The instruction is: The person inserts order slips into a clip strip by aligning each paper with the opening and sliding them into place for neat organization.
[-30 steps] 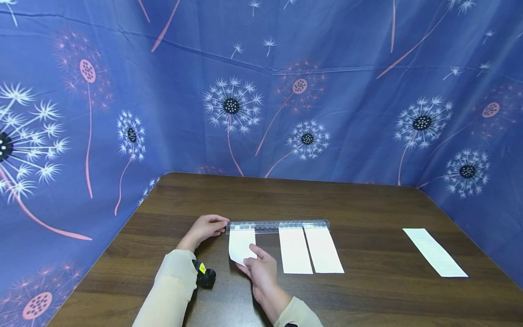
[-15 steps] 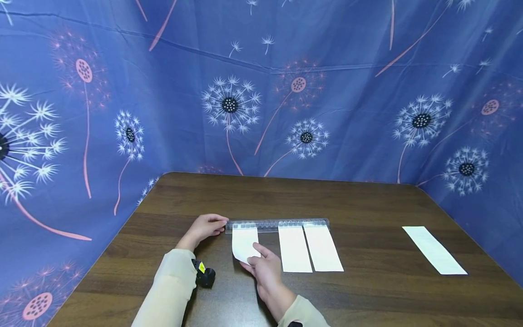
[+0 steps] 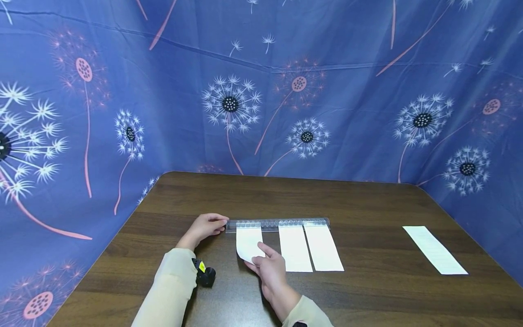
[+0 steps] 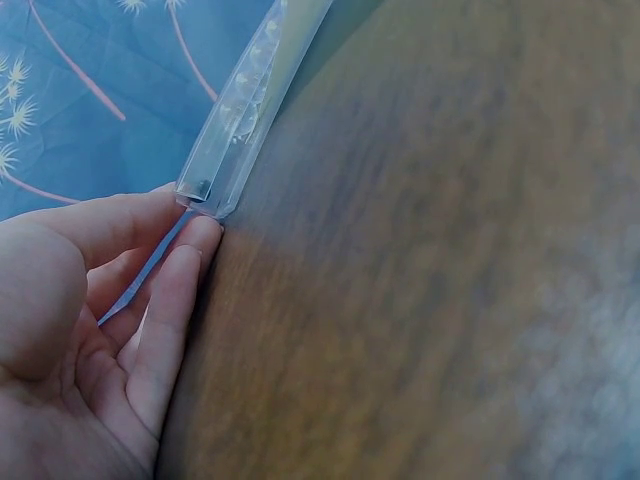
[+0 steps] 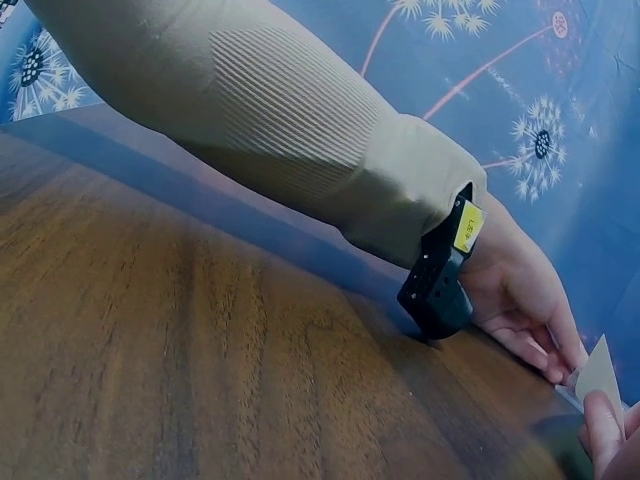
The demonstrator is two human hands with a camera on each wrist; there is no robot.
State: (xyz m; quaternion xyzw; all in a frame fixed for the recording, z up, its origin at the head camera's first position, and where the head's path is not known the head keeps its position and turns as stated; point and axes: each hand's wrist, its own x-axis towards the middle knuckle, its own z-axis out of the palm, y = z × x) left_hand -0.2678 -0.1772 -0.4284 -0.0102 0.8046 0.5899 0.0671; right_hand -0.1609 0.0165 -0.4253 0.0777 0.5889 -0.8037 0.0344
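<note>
A clear plastic paper-holding rail [image 3: 269, 225] lies across the table, with a row of round shapes inside it. My left hand [image 3: 207, 225] holds its left end between thumb and fingertips; the left wrist view shows that rail end [image 4: 215, 185] close up at the fingertips. Under the rail's left part, a white paper slip [image 3: 248, 240] has its top edge tucked in. My right hand [image 3: 270, 270] pinches the slip's lower right corner, and the lower edge curls up. The right wrist view shows only part of the right hand [image 5: 605, 435], beside the paper.
Two more white slips, one at the middle [image 3: 295, 250] and one to its right [image 3: 324, 249], hang from the rail side by side. Another white slip [image 3: 435, 250] lies apart at the table's right. A blue dandelion-patterned cloth [image 3: 261, 91] stands behind the brown wooden table [image 3: 367, 295].
My right hand has shifted rightward, sliding the pinched paper slip along the rail toward the other two. The left hand stays at the rail's left end.
</note>
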